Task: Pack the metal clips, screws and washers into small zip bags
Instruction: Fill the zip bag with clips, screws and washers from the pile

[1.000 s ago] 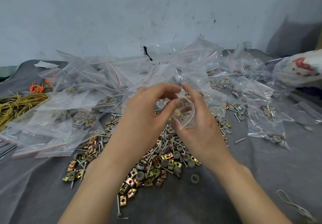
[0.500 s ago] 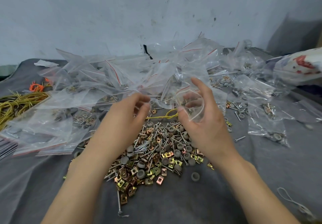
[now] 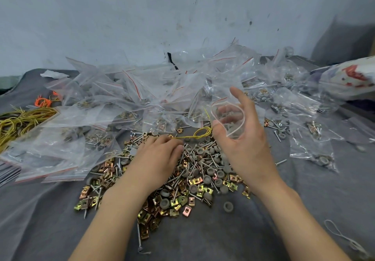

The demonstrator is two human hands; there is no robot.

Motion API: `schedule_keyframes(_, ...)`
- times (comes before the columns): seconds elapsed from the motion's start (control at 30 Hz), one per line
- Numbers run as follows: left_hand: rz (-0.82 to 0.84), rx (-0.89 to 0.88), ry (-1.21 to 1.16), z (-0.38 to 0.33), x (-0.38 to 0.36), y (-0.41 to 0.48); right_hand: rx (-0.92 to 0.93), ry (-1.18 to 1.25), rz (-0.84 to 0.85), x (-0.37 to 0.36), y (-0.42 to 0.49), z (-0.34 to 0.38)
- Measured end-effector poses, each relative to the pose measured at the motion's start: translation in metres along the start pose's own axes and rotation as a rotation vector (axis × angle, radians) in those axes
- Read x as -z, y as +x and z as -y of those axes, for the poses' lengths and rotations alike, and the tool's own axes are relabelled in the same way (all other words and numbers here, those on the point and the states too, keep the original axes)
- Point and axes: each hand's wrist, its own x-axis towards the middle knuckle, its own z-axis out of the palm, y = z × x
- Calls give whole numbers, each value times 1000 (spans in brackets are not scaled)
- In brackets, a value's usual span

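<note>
Right hand raised, fingers curled round one small zip bag, its mouth held open. Left hand palm-down, fingers curled into the loose pile of clips, screws, washers, too many to count; whether it holds any is unclear. One stray washer lies just beside the pile. Filled bags are heaped behind.

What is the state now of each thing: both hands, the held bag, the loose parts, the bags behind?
Loose parts: heaped, not bagged.
Small zip bag: mouth open, looks empty.
Right hand: holds the small zip bag, raised.
Left hand: fingers down on the loose parts, grip unclear.
Bags behind: piled, parts inside.
</note>
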Motion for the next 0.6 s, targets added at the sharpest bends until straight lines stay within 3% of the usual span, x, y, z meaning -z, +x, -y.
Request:
schedule_keyframes(0.23,105,18,-3,1,-3,4,-39,58,-31,2,2,0)
schedule_keyframes(0.6,-6,-13,-63,-1,2,5,-109,169,-97,9,5,10)
